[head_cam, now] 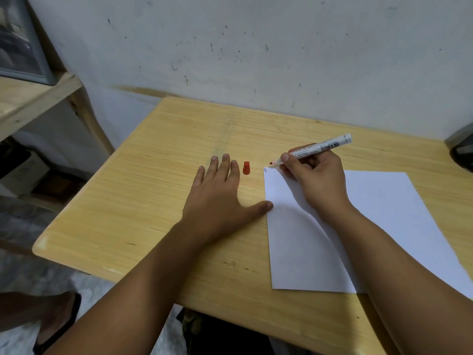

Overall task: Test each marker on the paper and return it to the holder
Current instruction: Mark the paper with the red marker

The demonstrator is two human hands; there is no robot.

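My right hand (316,180) grips a white marker (317,149) with a red tip, uncapped, its tip just above the far left corner of the white paper (378,226). A short dark mark sits on that corner. The marker's red cap (246,168) stands upright on the wooden table (153,201), just left of the paper. My left hand (217,193) lies flat and open on the table beside the cap, its thumb touching the paper's left edge. No holder is clearly in view.
A dark object (463,152) sits at the table's far right edge, cut off by the frame. A wall runs behind the table. A wooden shelf (33,103) stands to the left, with boxes beneath it.
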